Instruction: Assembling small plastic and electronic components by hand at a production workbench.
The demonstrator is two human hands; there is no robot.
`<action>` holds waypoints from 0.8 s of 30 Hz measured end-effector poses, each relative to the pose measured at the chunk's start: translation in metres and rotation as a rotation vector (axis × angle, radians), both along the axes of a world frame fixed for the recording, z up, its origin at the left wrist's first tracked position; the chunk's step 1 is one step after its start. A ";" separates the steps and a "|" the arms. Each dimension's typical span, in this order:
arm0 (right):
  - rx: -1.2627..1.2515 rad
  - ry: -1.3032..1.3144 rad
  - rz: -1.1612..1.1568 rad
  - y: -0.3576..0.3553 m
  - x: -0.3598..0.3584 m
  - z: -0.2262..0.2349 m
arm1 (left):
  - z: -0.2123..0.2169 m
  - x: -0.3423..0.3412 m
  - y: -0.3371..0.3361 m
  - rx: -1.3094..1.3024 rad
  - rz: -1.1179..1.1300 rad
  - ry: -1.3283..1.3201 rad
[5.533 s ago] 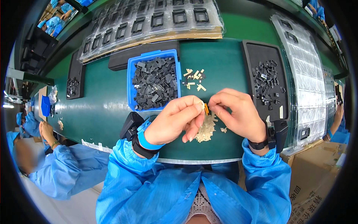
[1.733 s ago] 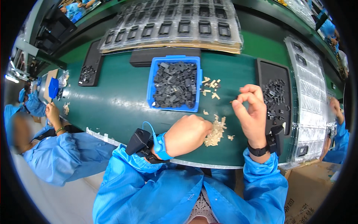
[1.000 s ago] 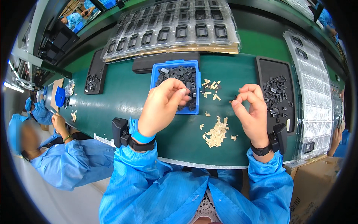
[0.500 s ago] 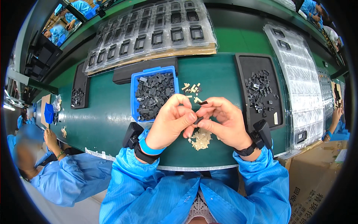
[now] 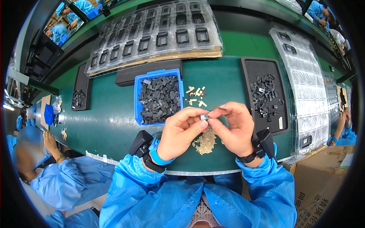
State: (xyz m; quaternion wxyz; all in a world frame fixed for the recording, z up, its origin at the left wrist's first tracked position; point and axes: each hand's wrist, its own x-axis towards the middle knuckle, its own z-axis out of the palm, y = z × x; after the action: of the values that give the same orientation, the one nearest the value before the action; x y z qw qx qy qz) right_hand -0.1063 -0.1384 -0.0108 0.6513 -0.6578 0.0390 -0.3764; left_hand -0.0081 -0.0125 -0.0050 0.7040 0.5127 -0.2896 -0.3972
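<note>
My left hand (image 5: 183,128) pinches a small black plastic part (image 5: 204,117) between thumb and fingertips, and a light face of it shows. Against the part's other side presses my right hand (image 5: 234,124), its thumb and forefinger closed there. A thin dark strip (image 5: 220,109) sticks out at the right forefinger, blurred. Beneath the hands lies a pile of cream-coloured paper scraps (image 5: 205,143). Just beyond them are several cream strips with dark pieces (image 5: 195,92). To the left, a blue bin (image 5: 136,99) is filled with similar black parts (image 5: 159,95).
At right a black tray (image 5: 283,95) holds loose black parts. Clear blister trays with black frames (image 5: 161,39) are stacked at the back; another clear blister tray (image 5: 308,98) stands far right. A narrow black tray (image 5: 80,83) lies left. A co-worker in blue (image 5: 72,178) sits at left.
Both hands have shifted slightly, and the black part has turned so a light face shows. The dark strip at my right forefinger has moved right, away from the part.
</note>
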 end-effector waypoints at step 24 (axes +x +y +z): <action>-0.060 0.043 0.151 -0.011 0.001 -0.004 | 0.006 0.007 0.005 0.024 -0.051 0.220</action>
State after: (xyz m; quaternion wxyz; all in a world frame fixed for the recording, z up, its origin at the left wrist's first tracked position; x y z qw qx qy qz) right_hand -0.1051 -0.1498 -0.0151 0.6566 -0.6861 -0.0080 -0.3130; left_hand -0.0011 -0.0075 0.0009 0.7149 0.4668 -0.2190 -0.4723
